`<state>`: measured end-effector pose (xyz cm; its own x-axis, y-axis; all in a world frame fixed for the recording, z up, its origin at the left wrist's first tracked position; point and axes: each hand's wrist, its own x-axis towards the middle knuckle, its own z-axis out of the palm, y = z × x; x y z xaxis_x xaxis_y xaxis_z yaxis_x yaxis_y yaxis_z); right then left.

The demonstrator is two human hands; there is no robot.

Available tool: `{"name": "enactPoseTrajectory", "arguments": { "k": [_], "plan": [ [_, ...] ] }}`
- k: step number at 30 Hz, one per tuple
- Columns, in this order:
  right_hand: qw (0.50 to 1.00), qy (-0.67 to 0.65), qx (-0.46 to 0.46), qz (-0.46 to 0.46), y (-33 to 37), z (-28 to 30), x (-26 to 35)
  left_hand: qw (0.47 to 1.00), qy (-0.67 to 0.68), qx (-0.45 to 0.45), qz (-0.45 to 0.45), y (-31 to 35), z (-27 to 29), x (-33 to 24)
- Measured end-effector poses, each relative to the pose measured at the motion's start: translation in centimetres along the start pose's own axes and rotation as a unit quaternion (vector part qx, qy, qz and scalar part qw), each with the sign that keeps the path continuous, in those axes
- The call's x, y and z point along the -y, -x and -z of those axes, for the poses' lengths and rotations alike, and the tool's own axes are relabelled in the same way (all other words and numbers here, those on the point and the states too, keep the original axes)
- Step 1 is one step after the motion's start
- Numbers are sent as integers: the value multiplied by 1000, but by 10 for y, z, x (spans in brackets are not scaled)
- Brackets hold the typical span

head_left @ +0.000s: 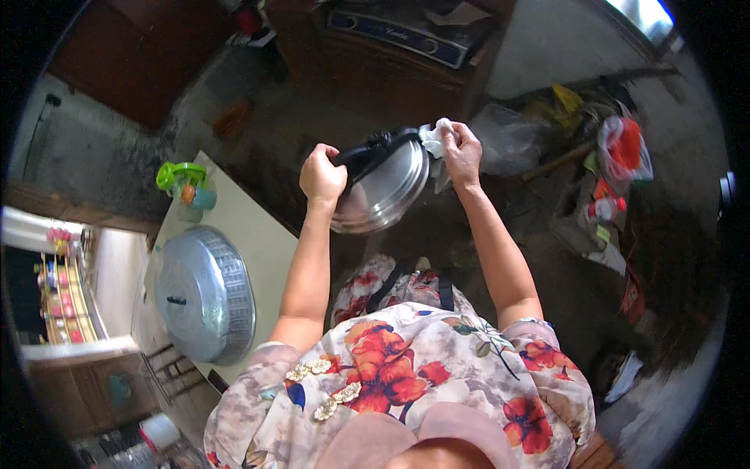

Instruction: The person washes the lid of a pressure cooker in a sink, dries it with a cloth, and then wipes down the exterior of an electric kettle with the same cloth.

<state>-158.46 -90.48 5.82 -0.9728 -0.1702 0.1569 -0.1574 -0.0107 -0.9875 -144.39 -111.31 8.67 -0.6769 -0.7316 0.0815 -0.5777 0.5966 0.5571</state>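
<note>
A round, shiny metal pressure cooker lid (388,191) with a long black handle (375,152) is held up in front of me, tilted on its side. My left hand (323,173) is closed round the end of the black handle. At the lid's far right edge, my right hand (462,155) pinches a crumpled white cloth or tissue (436,139) against or close to the handle's other end. Whether the cloth presses on the lid cannot be made out. The lid's lower edge looks slightly blurred.
To the left stands a pale table (266,234) bearing a large domed metal cover (199,297) and a green-topped jar (181,176). A gas stove (394,35) is at the far side. Clear plastic bags (508,137), a stick (558,162) and a red-labelled bottle (605,209) lie at right.
</note>
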Motion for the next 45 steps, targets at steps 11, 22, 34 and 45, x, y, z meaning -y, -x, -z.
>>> {"name": "enactPoseTrajectory", "arguments": {
  "k": [11, 22, 34, 45],
  "plan": [
    [901, 185, 300, 254, -129, -130, -52, 965, 23, 157, 209, -190, -94, 97],
    [900, -53, 319, -291, -269, -211, -93, 881, 136, 321, 321, -389, -81, 97],
    [575, -341, 526, -526, -322, -431, -153, 753, 530, -241, 306, -513, -41, 94],
    [791, 74, 427, -431, -458, -529, -138, 830, 337, -314, 314, -606, 50, 168]
  ]
}}
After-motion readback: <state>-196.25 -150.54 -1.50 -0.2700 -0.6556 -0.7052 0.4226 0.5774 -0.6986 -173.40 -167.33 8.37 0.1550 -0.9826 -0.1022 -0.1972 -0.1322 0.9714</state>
